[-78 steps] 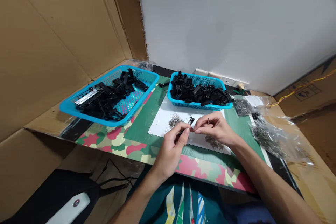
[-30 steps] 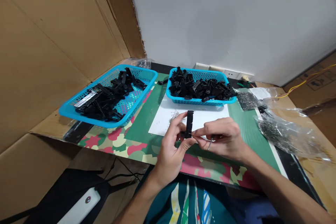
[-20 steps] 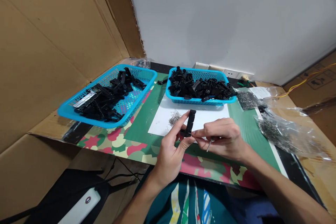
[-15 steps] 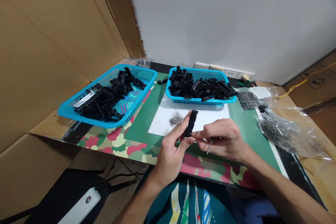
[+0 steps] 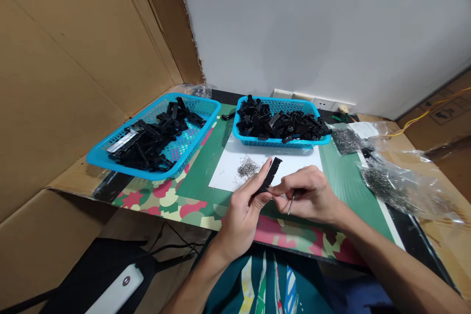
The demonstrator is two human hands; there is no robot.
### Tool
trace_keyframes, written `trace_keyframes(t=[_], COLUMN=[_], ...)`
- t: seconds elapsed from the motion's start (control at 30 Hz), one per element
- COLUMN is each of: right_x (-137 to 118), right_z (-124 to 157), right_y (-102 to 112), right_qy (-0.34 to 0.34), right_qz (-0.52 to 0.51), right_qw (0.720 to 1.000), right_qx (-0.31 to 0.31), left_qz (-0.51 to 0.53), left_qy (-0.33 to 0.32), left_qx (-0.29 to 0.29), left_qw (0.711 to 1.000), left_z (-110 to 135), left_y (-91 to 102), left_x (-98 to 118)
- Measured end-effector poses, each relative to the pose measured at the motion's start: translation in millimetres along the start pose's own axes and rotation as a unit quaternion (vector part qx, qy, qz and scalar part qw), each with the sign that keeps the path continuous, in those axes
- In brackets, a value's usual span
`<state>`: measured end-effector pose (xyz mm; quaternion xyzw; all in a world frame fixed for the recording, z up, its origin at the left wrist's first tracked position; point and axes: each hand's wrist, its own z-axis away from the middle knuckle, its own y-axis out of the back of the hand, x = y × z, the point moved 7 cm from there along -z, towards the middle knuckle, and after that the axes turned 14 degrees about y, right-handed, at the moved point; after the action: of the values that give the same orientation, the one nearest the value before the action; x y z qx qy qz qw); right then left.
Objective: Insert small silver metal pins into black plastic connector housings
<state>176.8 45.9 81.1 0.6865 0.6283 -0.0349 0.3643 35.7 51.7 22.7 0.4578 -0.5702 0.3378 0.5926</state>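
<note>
My left hand (image 5: pixel 241 211) grips a narrow black plastic part (image 5: pixel 271 174), tilted upward between thumb and fingers. At the part's lower end, the thumb and forefinger of my right hand (image 5: pixel 307 194) are pinched together; anything tiny between them is too small to make out. A thin metal rod tool (image 5: pixel 292 203) is tucked in the curled fingers of that same hand, its tip pointing down. Just beyond my left hand, a small heap of fine metal springs or pins (image 5: pixel 248 167) lies on a white sheet of paper (image 5: pixel 224 169).
Two blue baskets, one at left (image 5: pixel 138 172) and one at the back (image 5: pixel 283 142), hold many black plastic parts. Clear bags of small metal pieces (image 5: pixel 386 189) lie at right. A loose black part (image 5: pixel 228 117) rests between the baskets. A grey wall stands behind.
The black part has turned in my left hand and leans further right, showing a narrower side. My right hand has shifted slightly left, still pinching at its lower end.
</note>
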Motion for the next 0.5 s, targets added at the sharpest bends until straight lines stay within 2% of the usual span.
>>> trace_keyframes(t=[0.13, 0.3, 0.5], right_x=[-1.8, 0.6, 7.7], right_z=[1.9, 3.0, 4.8], right_y=[2.4, 2.1, -1.5], right_qy=[0.002, -0.002, -0.027], right_qz=[-0.007, -0.024, -0.023], right_qw=[1.000, 0.999, 0.999], right_qx=[0.019, 0.032, 0.021], left_qz=[0.021, 0.053, 0.024], left_qy=[-0.009, 0.013, 0.009], left_qx=[0.002, -0.033, -0.048], left_qw=[1.000, 0.998, 0.999], left_z=[1.4, 0.6, 0.6], left_y=[-0.4, -3.4, -3.6], left_x=[-0.6, -4.1, 0.3])
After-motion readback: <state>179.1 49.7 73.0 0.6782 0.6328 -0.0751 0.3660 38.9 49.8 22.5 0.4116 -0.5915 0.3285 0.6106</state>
